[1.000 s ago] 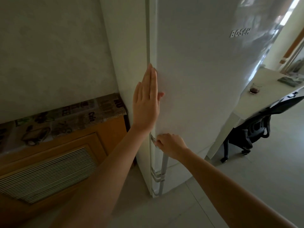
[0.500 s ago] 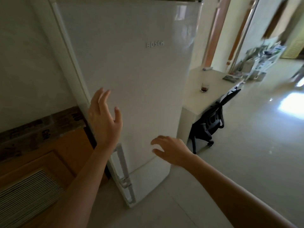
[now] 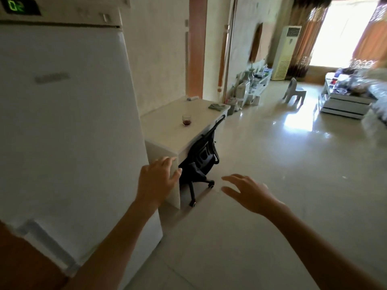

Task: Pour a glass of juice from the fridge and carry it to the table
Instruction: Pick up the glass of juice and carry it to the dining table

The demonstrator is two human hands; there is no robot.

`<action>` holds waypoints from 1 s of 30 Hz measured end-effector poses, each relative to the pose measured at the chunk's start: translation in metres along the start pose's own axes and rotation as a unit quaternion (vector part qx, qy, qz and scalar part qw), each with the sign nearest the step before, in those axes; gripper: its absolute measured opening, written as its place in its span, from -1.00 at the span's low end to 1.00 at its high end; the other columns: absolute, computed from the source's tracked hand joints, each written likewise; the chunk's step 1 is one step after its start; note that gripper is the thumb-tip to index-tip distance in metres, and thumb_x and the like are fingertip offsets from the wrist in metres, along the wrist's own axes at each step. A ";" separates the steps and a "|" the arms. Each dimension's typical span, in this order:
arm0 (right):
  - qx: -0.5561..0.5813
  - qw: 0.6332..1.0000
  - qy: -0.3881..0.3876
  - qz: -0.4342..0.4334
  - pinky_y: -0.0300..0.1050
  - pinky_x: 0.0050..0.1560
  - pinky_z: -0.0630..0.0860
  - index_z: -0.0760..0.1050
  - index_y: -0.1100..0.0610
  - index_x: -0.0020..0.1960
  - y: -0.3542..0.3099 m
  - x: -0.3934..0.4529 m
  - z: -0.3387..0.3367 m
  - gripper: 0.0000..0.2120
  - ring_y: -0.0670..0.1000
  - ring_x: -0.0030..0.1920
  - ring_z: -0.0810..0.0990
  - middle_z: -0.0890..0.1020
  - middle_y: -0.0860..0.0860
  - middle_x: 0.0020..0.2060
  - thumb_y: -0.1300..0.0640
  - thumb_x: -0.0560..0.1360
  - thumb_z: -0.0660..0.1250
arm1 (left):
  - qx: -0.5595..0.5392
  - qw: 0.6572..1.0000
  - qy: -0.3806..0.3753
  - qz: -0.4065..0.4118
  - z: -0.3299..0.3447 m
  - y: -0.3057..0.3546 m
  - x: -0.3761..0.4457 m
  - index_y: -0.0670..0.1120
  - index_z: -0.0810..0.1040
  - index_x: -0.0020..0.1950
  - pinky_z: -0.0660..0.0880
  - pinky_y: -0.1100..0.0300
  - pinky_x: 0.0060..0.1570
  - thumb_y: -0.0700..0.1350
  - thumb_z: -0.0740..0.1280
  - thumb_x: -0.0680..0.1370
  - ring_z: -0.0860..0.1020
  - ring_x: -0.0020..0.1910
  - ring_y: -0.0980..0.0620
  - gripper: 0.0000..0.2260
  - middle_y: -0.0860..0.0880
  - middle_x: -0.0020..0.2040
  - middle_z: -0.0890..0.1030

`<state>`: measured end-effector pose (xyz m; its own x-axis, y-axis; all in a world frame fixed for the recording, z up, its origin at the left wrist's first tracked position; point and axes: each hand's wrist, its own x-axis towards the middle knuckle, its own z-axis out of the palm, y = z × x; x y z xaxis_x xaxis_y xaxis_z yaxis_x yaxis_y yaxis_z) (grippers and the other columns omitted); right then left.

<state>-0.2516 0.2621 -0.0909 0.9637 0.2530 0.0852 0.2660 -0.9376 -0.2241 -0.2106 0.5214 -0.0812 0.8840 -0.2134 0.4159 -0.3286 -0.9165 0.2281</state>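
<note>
**Kid:** What is the biggest thing you can see?

**Helper:** The pale tiled floor. It shines where light comes in from the bright window far back on the right.

**Kid:** And next?

**Helper:** The white fridge. It fills your left side, and its door is shut. A little green display glows at the top.

**Kid:** What is beside the fridge?

**Helper:** A white table stands just to its right, against the wall. A black office chair is pushed up to its open side.

**Kid:** Where is the juice?

**Helper:** The glass stands upright on the table top, near the middle. It has a little dark red drink at the bottom. A grey cloth lies at the far end of the table, well apart from the glass.

**Kid:** What are your hands doing?

**Helper:** Your left hand is up by the right edge of the fridge, in front of the near table corner. Its fingers are loose and spread, and it holds nothing. I cannot tell if it touches the fridge. Your right hand is out over the floor, palm down, fingers spread wide, and it holds nothing too.
</note>
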 end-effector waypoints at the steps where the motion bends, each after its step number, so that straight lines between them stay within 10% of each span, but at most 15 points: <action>1: 0.000 1.000 0.003 0.014 -0.06 0.08 0.55 0.30 -0.08 0.39 0.016 -0.005 -0.004 -0.56 -0.03 0.20 0.51 0.47 -0.06 0.31 -0.19 0.57 0.07 | 0.002 1.000 -0.010 0.010 0.009 0.013 0.006 -0.05 0.40 0.40 0.40 0.07 0.12 0.11 0.14 0.60 0.51 0.21 -0.02 -0.58 -0.04 0.30 0.54; 30: -0.005 0.998 0.014 0.055 -0.09 0.05 0.48 0.36 -0.11 0.35 0.358 0.270 -0.046 -0.51 -0.05 0.19 0.52 0.47 -0.12 0.31 -0.29 0.52 0.04 | 0.027 0.990 -0.139 0.011 0.269 0.088 0.343 0.02 0.39 0.39 0.33 0.13 0.18 0.15 0.09 0.61 0.42 0.31 0.05 -0.59 0.08 0.35 0.47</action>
<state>0.1030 -0.0160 -0.1030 0.9860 0.1417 0.0876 0.1580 -0.9619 -0.2230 0.1531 0.2763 -0.1551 0.9368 -0.3116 0.1594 -0.3370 -0.9258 0.1711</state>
